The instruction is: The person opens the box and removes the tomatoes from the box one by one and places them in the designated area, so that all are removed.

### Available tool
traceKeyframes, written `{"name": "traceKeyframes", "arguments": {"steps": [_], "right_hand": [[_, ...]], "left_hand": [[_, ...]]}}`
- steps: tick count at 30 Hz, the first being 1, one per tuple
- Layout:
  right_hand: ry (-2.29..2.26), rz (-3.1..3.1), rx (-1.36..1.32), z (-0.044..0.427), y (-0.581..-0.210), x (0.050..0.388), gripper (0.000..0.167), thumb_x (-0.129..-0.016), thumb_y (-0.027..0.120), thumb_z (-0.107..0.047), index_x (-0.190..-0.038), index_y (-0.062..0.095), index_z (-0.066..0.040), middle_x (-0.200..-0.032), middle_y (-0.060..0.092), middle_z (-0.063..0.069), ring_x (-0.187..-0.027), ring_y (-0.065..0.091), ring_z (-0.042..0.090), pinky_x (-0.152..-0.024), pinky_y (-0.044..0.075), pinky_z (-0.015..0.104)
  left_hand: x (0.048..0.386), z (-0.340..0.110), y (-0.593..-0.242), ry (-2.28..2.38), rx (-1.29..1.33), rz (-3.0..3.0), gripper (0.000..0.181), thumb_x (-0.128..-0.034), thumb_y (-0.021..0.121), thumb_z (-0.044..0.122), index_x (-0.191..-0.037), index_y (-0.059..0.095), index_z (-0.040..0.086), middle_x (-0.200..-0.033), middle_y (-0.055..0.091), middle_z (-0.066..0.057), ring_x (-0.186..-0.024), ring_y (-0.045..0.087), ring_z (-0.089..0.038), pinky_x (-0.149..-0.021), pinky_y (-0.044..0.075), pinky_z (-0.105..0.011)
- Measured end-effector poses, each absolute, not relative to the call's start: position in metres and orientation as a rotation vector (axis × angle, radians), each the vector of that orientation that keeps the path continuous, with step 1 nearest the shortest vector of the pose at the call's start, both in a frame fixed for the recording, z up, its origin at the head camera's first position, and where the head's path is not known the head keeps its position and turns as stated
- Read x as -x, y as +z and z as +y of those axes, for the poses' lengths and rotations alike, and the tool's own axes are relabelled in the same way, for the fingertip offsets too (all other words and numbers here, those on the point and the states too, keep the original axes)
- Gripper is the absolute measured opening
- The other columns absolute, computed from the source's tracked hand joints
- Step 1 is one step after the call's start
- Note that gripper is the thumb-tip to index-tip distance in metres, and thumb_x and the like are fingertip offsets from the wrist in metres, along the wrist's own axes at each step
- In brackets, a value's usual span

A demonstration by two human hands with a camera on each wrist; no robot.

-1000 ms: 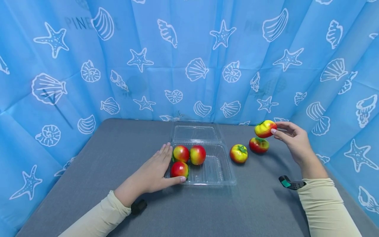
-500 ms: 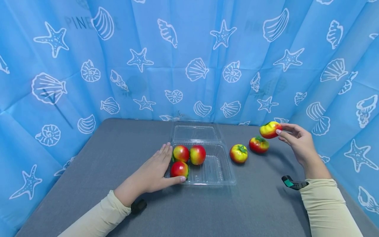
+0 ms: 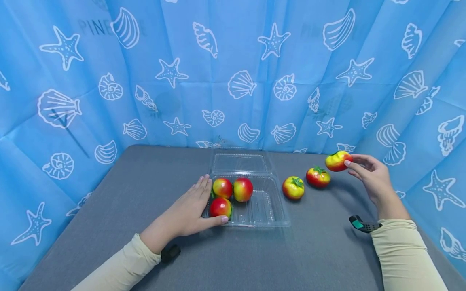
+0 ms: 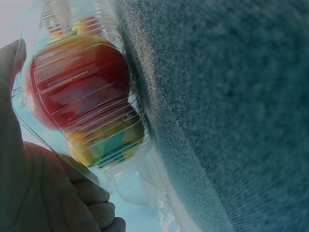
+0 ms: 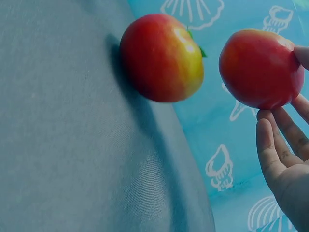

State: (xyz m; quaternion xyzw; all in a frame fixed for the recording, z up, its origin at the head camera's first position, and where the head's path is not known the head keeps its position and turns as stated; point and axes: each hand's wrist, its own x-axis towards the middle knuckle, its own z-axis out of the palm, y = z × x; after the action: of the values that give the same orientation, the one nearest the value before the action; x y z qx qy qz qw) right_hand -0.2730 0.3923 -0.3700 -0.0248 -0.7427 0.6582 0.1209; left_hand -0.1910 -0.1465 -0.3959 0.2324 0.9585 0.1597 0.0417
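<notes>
A clear hinged plastic container (image 3: 267, 202) lies with its lid laid back, three red-yellow fruits (image 3: 243, 190) in its left part. My left hand (image 3: 185, 210) rests along the container's left side, fingers straight, thumb over the front edge; in the left wrist view a fruit (image 4: 82, 77) shows through the clear wall. My right hand (image 3: 375, 178) pinches a red-yellow fruit (image 3: 337, 161) above the table at the right, also seen in the right wrist view as a red fruit (image 5: 260, 67). Below and left of it sits a leafy-topped fruit (image 3: 318, 177).
Another yellow-red fruit (image 3: 293, 188) with a green top stands on the grey table (image 3: 255, 258), just right of the container. A blue curtain (image 3: 225, 52) with white shells and starfish hangs behind and at both sides.
My right hand has moved to the right and slightly down with the pinched fruit, away from the fruit on the table beneath it. My left hand and the container stay where they were.
</notes>
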Motion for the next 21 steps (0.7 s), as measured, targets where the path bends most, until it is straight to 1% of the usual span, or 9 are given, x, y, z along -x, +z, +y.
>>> {"name": "traceKeyframes", "arguments": {"steps": [4, 10, 18, 21], "right_hand": [[1.933, -2.175, 0.133, 0.396, -0.373, 0.273, 0.039, -0.095, 0.082, -0.025, -0.128, 0.064, -0.014, -0.112, 0.063, -0.014, -0.097, 0.063, -0.002, -0.072, 0.059, 0.01], [1.909, -2.231, 0.239, 0.402, -0.377, 0.273, 0.041, -0.094, 0.084, -0.031, -0.127, 0.065, -0.017, -0.109, 0.062, -0.017, -0.096, 0.061, -0.003, -0.07, 0.059, 0.011], [1.844, -2.375, 0.353, 0.41, -0.382, 0.275, 0.049, -0.091, 0.084, -0.044, -0.128, 0.063, -0.022, -0.108, 0.06, -0.022, -0.096, 0.059, -0.003, -0.073, 0.059, 0.012], [1.799, -2.428, 0.371, 0.412, -0.384, 0.276, 0.048, -0.092, 0.082, -0.047, -0.129, 0.062, -0.025, -0.108, 0.059, -0.023, -0.098, 0.059, -0.002, -0.075, 0.059, 0.012]], "left_hand": [[0.191, -0.147, -0.396, 0.497, -0.715, 2.934, 0.12, -0.088, 0.049, 0.09, -0.171, 0.018, 0.009, -0.179, 0.009, -0.011, -0.168, 0.01, -0.031, -0.133, 0.024, -0.052], [0.19, -0.146, -0.395, 0.499, -0.71, 2.932, 0.12, -0.0879, 0.05, 0.089, -0.171, 0.017, 0.009, -0.18, 0.01, -0.011, -0.168, 0.01, -0.031, -0.133, 0.024, -0.052], [0.19, -0.146, -0.395, 0.499, -0.706, 2.933, 0.12, -0.0878, 0.05, 0.089, -0.171, 0.018, 0.009, -0.18, 0.01, -0.011, -0.168, 0.011, -0.032, -0.132, 0.024, -0.052], [0.19, -0.146, -0.395, 0.496, -0.698, 2.933, 0.12, -0.0875, 0.05, 0.09, -0.171, 0.018, 0.009, -0.18, 0.009, -0.011, -0.168, 0.01, -0.032, -0.133, 0.024, -0.052]]}}
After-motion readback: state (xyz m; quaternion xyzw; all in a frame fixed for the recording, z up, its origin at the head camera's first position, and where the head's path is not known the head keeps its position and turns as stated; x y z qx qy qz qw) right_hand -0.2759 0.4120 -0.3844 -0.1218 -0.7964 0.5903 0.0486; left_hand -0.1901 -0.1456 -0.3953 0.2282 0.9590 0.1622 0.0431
